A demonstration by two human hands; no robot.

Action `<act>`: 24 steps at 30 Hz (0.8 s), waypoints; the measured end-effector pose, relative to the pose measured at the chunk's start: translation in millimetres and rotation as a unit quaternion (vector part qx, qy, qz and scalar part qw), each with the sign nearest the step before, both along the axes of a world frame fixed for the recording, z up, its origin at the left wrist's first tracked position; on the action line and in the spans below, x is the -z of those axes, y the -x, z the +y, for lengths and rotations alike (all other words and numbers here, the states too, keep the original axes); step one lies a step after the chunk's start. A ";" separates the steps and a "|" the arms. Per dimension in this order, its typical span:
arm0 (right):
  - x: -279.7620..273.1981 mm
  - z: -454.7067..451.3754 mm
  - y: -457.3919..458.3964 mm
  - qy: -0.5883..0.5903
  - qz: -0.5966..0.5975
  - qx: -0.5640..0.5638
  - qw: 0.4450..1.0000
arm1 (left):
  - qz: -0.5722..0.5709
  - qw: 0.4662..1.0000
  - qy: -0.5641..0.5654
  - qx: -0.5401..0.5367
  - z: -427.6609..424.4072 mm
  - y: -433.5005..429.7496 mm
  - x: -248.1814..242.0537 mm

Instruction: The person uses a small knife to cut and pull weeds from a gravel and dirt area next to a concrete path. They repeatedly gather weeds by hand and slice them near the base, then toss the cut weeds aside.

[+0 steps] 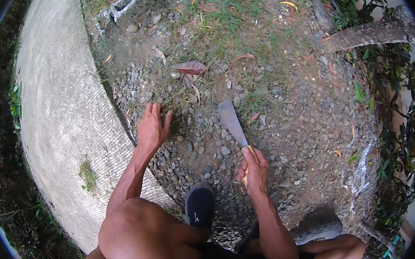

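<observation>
My right hand is wrapped around the wooden handle of a short bolo-type machete. Its worn, dull metal blade widens towards the tip and points forward and slightly left, over the pebbles. My left hand is low over the stony ground beside the slab edge, back of the hand upward. Its thumb stands apart from the fingers, and I see nothing held between them. Sparse dry and green grass grows just ahead of that hand. A large reddish-brown dead leaf lies farther forward.
A concrete slab runs along the left, with a pulled tuft of weeds on it. A hollow concrete block lies ahead. On the right are a tree trunk, leafy shrubs and a rounded stone-like object near my knee.
</observation>
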State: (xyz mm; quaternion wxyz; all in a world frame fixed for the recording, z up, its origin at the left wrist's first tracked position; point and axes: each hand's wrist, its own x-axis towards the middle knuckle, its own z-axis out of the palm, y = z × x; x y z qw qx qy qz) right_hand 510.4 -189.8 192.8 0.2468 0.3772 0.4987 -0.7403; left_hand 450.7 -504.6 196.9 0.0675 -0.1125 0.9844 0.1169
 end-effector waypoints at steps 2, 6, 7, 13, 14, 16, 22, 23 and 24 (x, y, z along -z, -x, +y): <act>0.0 12.6 -3.1 -0.010 0.000 0.017 1.000 | 0.106 0.992 0.053 0.048 6.2 -1.6 1.8; -3.5 15.6 10.5 -0.049 0.005 -0.058 0.997 | 0.073 0.978 -0.060 0.186 43.8 -0.4 13.6; -5.3 25.0 12.0 -0.071 0.007 -0.062 0.996 | 0.104 0.954 -0.109 0.261 69.5 9.1 34.7; -22.8 19.7 15.4 -0.067 0.010 -0.109 0.992 | -0.059 0.948 0.054 0.307 95.7 28.9 72.4; -27.6 24.0 16.3 -0.073 0.005 -0.122 0.990 | -0.058 0.950 0.066 0.300 95.1 31.1 74.9; -35.5 31.1 15.2 -0.078 -0.004 -0.139 0.987 | -0.036 0.948 0.058 0.310 81.2 30.4 87.1; -31.8 35.1 20.6 -0.034 -0.023 -0.167 0.985 | 0.023 0.960 -0.066 0.271 61.7 38.8 94.8; -27.0 28.4 22.9 -0.015 -0.028 -0.150 0.988 | 0.021 0.963 -0.095 0.252 55.4 41.2 97.1; -20.4 24.1 23.9 -0.001 -0.038 -0.131 0.991 | 0.017 0.963 -0.131 0.235 57.5 44.3 94.6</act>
